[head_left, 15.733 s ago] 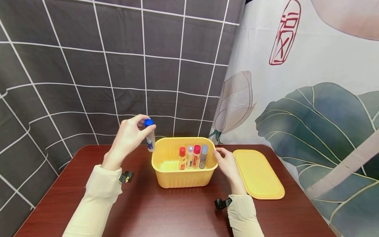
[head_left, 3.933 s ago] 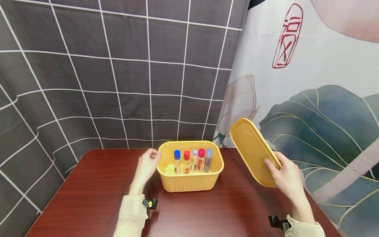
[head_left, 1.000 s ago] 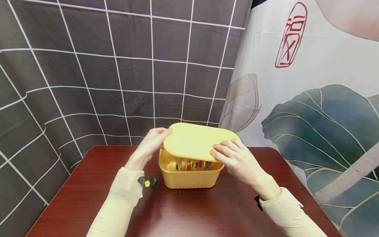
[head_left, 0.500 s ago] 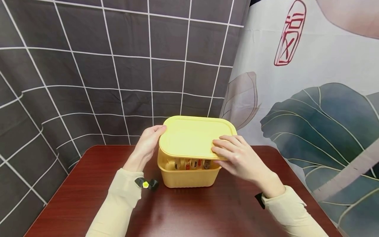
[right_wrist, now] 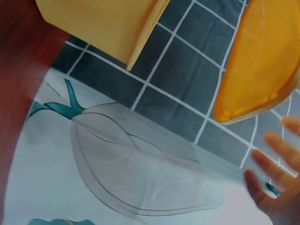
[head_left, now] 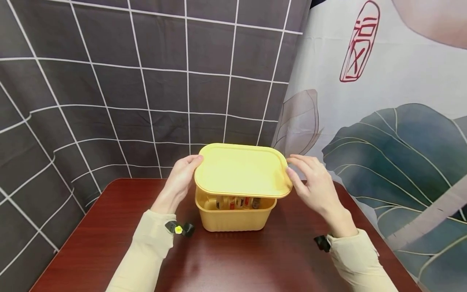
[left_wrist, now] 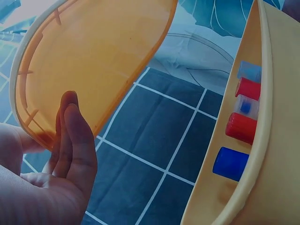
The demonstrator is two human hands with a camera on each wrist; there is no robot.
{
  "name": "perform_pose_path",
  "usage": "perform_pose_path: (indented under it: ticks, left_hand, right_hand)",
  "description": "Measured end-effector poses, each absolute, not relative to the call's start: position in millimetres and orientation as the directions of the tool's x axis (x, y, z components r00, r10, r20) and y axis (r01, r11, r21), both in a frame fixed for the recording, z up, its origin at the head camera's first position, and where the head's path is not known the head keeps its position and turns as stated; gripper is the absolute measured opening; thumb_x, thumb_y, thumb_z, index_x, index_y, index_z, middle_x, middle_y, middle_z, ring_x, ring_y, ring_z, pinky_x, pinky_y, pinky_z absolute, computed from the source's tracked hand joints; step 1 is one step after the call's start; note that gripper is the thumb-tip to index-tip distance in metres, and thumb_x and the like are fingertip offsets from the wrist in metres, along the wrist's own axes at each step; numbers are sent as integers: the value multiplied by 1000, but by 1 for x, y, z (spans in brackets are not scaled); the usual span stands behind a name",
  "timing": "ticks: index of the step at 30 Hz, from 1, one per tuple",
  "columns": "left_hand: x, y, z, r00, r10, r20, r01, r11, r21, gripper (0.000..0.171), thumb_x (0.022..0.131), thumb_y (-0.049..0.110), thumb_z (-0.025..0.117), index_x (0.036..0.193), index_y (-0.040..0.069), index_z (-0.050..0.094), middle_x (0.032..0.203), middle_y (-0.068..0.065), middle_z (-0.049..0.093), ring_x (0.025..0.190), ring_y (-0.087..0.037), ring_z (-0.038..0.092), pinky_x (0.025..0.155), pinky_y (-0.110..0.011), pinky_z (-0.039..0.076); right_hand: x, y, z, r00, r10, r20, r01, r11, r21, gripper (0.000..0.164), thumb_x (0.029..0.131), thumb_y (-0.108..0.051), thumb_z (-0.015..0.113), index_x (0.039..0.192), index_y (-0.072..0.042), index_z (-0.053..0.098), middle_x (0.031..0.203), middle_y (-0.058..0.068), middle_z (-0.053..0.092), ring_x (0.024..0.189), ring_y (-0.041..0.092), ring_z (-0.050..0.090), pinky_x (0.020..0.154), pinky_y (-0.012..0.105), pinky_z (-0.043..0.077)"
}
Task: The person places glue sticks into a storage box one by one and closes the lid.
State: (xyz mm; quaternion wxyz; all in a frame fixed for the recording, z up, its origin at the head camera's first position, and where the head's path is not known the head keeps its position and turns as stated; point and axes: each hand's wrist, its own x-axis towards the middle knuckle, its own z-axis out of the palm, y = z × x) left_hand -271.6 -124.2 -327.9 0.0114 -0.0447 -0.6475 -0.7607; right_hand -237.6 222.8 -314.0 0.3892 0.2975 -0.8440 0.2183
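My left hand (head_left: 177, 180) pinches the left end of a yellow lid (head_left: 240, 170), thumb on top and fingers underneath. The lid hangs tilted above an open yellow box (head_left: 233, 221), with a gap at the front. Through it show several small capped tubes (head_left: 232, 202) like glue sticks, standing in a row. Their blue cap (left_wrist: 230, 164), red caps and paler caps show in the left wrist view. Beside the lid's right end is my right hand (head_left: 315, 184), fingers spread and loosely bent. The right wrist view shows those fingertips (right_wrist: 274, 140) apart from the lid.
The box stands on a dark red-brown table (head_left: 233, 259), towards its back edge. Behind hangs a dark grey cloth (head_left: 157, 89) with white grid lines. A pale cloth (head_left: 328, 52) with a lotus print hangs at the right.
Earlier the left hand held a blue-capped tube, later standing in the box. The right hand brought the lid over from the right, then let go of its right end. The left hand still holds it.
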Motion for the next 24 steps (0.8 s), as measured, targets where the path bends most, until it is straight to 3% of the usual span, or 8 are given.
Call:
perform_pose_path:
  ticks: [3,8,13,18,24]
  left_hand:
    - [-271,-125,-329,-995,34,89,82,-171,982,36,102,15,51,127,-11,54,107,-15,64,91,-15,65,85,-29,53]
    - [-269,-125,-329,-995,35,90,83,-179,980,35,102,16,50,125,-11,54,105,-13,64,90,-15,65,84,-28,53]
    - [-269,-124,-330,-995,33,97,89,-198,976,34,102,15,50,123,-11,54,99,-10,64,87,-14,64,82,-27,53]
    - [-269,-122,-331,-994,28,104,97,-193,976,35,102,16,50,124,-12,53,102,-12,63,89,-15,63,82,-26,53]
    - [-269,-120,-335,-996,16,93,88,-189,978,35,102,17,51,124,-10,53,104,-13,62,89,-15,63,82,-26,53]
  right_hand:
    - [-240,226,-318,-634,-221,741,-576,775,-261,28,95,-21,61,117,-5,67,118,12,65,108,30,57,84,54,48]
    - [-242,224,-320,-776,-40,630,-415,784,-462,33,100,-28,53,116,-4,67,105,15,69,89,30,64,73,49,51]
    - [-244,220,-314,-897,52,438,-253,753,-608,46,101,-43,44,118,-6,67,100,14,71,93,31,65,79,49,49]
    - [-248,216,-314,-954,37,297,-168,753,-636,53,100,-51,41,109,-7,70,92,10,70,89,28,62,74,41,49]
    - [-251,207,-320,-959,3,285,-181,765,-618,42,97,-40,56,108,-3,71,86,7,70,76,23,63,65,33,50]
